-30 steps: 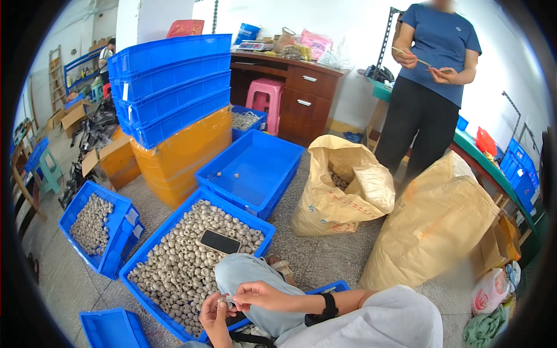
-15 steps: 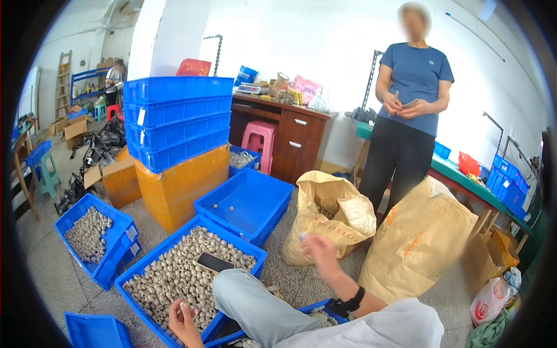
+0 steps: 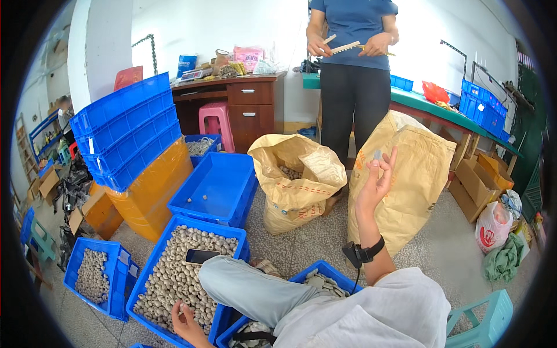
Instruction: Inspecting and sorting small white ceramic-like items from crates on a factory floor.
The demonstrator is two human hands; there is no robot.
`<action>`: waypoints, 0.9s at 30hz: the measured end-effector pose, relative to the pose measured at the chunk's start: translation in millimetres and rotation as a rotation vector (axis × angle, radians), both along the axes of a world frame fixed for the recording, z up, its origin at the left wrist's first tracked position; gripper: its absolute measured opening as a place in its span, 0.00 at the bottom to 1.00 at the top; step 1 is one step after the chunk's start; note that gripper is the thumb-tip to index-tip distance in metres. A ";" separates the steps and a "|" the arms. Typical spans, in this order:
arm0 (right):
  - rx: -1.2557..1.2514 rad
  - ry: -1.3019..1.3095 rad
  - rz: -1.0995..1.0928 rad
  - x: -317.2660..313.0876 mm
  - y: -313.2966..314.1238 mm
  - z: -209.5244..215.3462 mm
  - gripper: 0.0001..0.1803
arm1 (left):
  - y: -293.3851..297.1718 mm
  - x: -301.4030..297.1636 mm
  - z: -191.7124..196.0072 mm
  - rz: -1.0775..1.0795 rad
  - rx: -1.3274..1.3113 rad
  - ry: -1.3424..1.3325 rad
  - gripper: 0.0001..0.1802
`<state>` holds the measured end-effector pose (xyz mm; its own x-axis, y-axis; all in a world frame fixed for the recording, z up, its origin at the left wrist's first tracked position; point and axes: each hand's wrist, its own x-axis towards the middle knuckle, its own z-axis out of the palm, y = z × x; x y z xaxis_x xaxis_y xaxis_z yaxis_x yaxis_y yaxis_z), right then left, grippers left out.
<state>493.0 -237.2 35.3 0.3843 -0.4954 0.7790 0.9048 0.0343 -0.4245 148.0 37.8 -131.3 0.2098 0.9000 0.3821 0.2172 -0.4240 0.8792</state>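
My right hand point(image 3: 373, 188) is raised in front of the tall tan sack point(image 3: 415, 180), pinching a small flat grey piece point(image 3: 378, 155) while one finger points up. Low on the left, my left hand point(image 3: 187, 326) is held over a blue crate point(image 3: 138, 296) full of round grey pieces with holes point(image 3: 174, 272). Its fingers are curled together, and what they hold, if anything, is too small to make out. A dark phone point(image 3: 201, 256) lies on the round pieces beside my knee. Partly behind my leg, another blue crate point(image 3: 325, 267) contains flat grey pieces point(image 3: 324, 284).
An open tan sack point(image 3: 296, 197) with round pieces stands ahead. Left of it are a nearly bare blue crate point(image 3: 214, 185) and stacked blue crates point(image 3: 127, 127) on a carton. A person point(image 3: 355, 58) stands behind the sacks holding pale strips. A green stool point(image 3: 484, 319) is at lower right.
The view has swung right and down. My right hand has risen from near the open sack to before the taller one, with a finger now extended. My left hand stays over the round pieces.
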 end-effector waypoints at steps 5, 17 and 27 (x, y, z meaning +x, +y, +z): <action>-0.021 0.068 0.102 5.3 13.0 -21.6 0.04 | 2.8 -1.7 -5.6 0.026 0.005 -0.048 0.17; -0.848 0.620 1.250 -122.1 157.8 -103.9 0.09 | 9.4 -17.0 -14.9 0.099 -0.159 -0.168 0.10; -1.041 0.539 1.490 -150.9 170.5 -122.6 0.11 | 11.3 -15.7 -7.2 0.181 0.094 0.205 0.14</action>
<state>342.1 -66.6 -87.3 0.2677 0.9474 0.1754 0.1654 0.1342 -0.9771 132.3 49.1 -138.6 0.1306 0.8926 0.4315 0.4654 -0.4395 0.7683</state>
